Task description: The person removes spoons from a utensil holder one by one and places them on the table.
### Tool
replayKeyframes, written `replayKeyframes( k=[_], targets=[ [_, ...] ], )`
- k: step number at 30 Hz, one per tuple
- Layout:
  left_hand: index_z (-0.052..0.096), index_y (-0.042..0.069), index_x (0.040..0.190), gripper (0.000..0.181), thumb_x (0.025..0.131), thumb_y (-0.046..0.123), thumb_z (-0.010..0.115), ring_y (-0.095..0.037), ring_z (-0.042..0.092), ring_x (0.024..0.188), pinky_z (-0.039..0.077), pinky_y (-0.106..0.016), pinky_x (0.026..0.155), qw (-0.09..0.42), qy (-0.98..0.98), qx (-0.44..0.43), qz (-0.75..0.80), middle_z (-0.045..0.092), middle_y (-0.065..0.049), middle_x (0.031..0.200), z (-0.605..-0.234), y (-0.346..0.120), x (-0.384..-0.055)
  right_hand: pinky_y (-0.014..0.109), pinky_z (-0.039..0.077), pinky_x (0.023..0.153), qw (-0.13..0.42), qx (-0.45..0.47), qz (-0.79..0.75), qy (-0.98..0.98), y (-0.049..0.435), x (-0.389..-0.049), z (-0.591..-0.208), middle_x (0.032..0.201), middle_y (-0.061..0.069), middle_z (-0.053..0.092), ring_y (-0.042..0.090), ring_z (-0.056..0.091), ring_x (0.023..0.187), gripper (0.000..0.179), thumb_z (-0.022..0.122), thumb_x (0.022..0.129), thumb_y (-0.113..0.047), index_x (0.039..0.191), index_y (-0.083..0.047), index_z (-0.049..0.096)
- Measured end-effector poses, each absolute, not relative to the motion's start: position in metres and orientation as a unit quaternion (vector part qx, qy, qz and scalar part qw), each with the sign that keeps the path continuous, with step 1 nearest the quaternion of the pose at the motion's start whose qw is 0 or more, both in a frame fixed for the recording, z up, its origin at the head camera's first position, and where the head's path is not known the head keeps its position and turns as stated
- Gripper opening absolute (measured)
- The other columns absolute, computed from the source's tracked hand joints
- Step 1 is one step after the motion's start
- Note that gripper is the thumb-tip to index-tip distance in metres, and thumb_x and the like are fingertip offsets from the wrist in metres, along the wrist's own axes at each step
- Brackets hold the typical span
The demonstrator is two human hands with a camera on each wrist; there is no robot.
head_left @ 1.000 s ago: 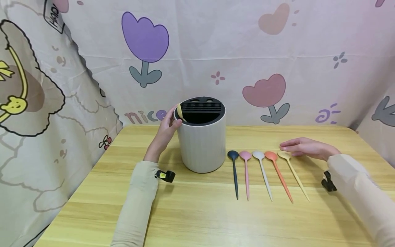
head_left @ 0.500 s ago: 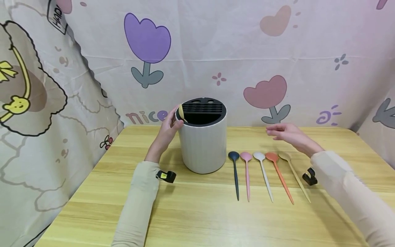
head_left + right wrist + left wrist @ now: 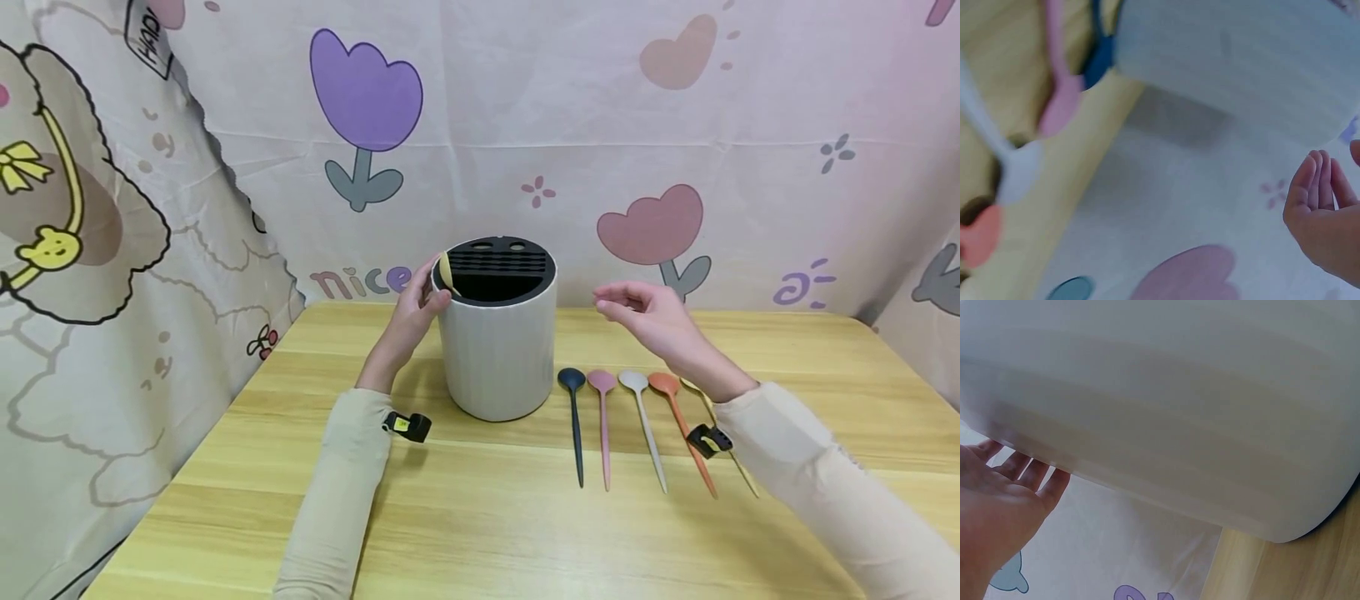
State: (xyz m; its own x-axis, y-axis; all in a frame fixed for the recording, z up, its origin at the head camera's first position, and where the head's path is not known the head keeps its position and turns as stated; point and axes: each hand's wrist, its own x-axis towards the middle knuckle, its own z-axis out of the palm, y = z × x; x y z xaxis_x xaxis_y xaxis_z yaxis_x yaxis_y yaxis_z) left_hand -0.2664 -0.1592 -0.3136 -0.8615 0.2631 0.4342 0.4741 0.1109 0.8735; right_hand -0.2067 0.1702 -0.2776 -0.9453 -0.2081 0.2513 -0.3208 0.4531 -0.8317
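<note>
My left hand (image 3: 411,318) holds the upper left side of a white utensil holder (image 3: 498,358), its thumb near the front rim and its fingers around the back. The left wrist view shows the fingertips (image 3: 1055,487) against the wall. The holder's black slotted top (image 3: 495,268) has a wide front opening. A curved yellow piece (image 3: 446,271), like a spoon bowl, stands at its left rim beside the thumb. Right of the holder, my right hand (image 3: 656,321) hovers with loosely bent fingers and nothing in them. Its fingertips point toward the holder, apart from it.
Several long-handled spoons lie in a row on the wooden table (image 3: 480,517): dark blue (image 3: 572,379), pink (image 3: 602,382), white (image 3: 633,382), orange (image 3: 663,383) and yellow (image 3: 742,475), the last partly behind my right forearm. A printed cloth (image 3: 480,100) hangs behind.
My right hand has left the yellow spoon's bowl at the row's right end, risen and moved left toward the holder. The left hand keeps its place on the holder.
</note>
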Motion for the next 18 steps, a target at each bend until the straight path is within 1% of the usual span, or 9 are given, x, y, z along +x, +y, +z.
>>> replayKeyframes(
  k=[3,6,11,14,18],
  targets=[
    [0.023,0.001,0.152,0.125,0.066,0.084,0.059,-0.026,0.026,0.141,0.019,-0.043,0.115,0.086,-0.739,-0.252,-0.619,0.030,-0.018,0.152,-0.314,-0.157,-0.268,0.027,0.047,0.089,0.055,0.168,0.499,-0.848,0.162,-0.201,-0.266,0.114,0.012,0.067,0.011,0.062,0.097,0.032,0.061,0.097,-0.023,0.120,-0.002,0.065],
    [0.023,0.000,0.152,0.125,0.066,0.083,0.060,-0.026,0.027,0.141,0.019,-0.041,0.115,0.085,-0.737,-0.252,-0.622,0.030,-0.018,0.152,-0.315,-0.157,-0.268,0.031,0.047,0.093,0.042,0.190,0.511,-0.838,0.152,-0.199,-0.256,0.115,0.011,0.067,0.015,0.064,0.100,0.031,0.061,0.097,-0.022,0.121,-0.003,0.065],
    [0.021,0.001,0.152,0.124,0.067,0.083,0.060,-0.024,0.026,0.141,0.019,-0.040,0.115,0.081,-0.732,-0.253,-0.627,0.031,-0.018,0.152,-0.316,-0.158,-0.268,0.032,0.047,0.095,0.023,0.219,0.528,-0.821,0.138,-0.199,-0.243,0.116,0.010,0.068,0.021,0.064,0.104,0.031,0.062,0.096,-0.019,0.122,-0.003,0.065],
    [0.021,0.001,0.152,0.123,0.068,0.082,0.060,-0.025,0.026,0.141,0.019,-0.040,0.115,0.082,-0.731,-0.257,-0.626,0.030,-0.018,0.153,-0.315,-0.159,-0.268,0.030,0.048,0.094,0.016,0.232,0.532,-0.814,0.130,-0.202,-0.238,0.118,0.011,0.067,0.020,0.064,0.106,0.033,0.062,0.096,-0.017,0.125,-0.002,0.063],
    [0.022,0.001,0.152,0.123,0.068,0.082,0.059,-0.025,0.027,0.141,0.020,-0.039,0.115,0.082,-0.735,-0.259,-0.621,0.030,-0.017,0.153,-0.313,-0.158,-0.268,0.028,0.049,0.091,0.017,0.243,0.534,-0.810,0.121,-0.207,-0.233,0.117,0.013,0.067,0.016,0.065,0.104,0.033,0.062,0.096,-0.015,0.125,0.000,0.062]
  ],
)
